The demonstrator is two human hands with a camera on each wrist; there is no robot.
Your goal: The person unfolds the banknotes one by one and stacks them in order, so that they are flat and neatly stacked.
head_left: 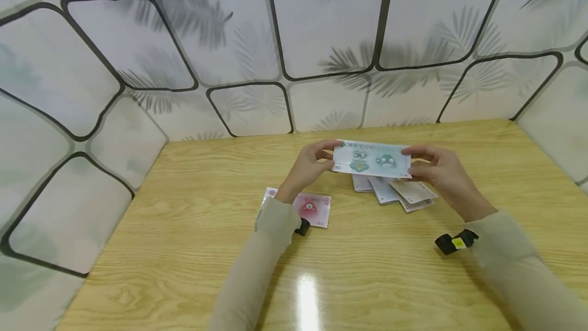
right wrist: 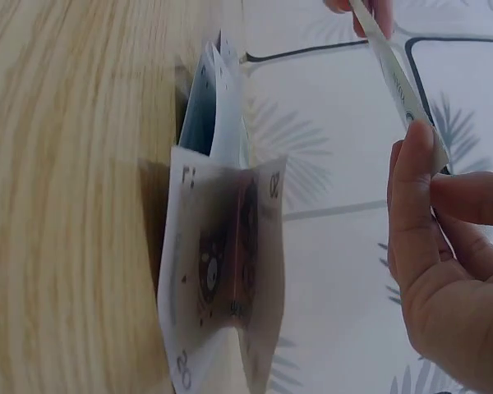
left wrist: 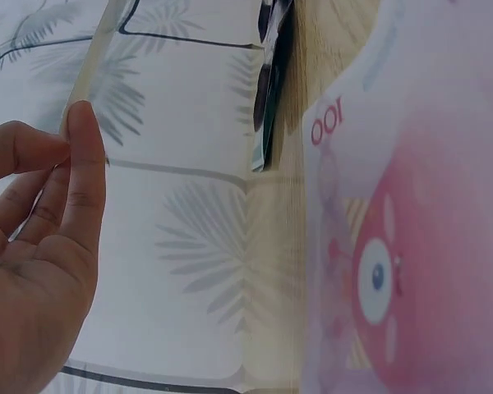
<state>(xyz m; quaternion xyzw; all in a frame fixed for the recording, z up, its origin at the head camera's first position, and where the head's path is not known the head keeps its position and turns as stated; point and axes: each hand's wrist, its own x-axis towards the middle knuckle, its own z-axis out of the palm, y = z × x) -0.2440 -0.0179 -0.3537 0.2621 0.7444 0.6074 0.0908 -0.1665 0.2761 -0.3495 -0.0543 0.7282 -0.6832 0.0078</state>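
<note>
Between both hands a pale teal play banknote marked 50 is held up flat, above the table. My left hand pinches its left end between thumb and fingers, seen also in the left wrist view. The right hand pinches the other end the same way; in the right wrist view the note appears edge-on. Below and behind it lies a loose pile of notes, bluish and brownish, partly hidden by the held note. A pink note marked 100 lies under my left wrist, partly covered by the sleeve.
The wooden table runs back to a wall covering with dark outlines and leaf prints. Black wrist straps sit at the cuffs. In the right wrist view, a folded brownish note stands up from the pile.
</note>
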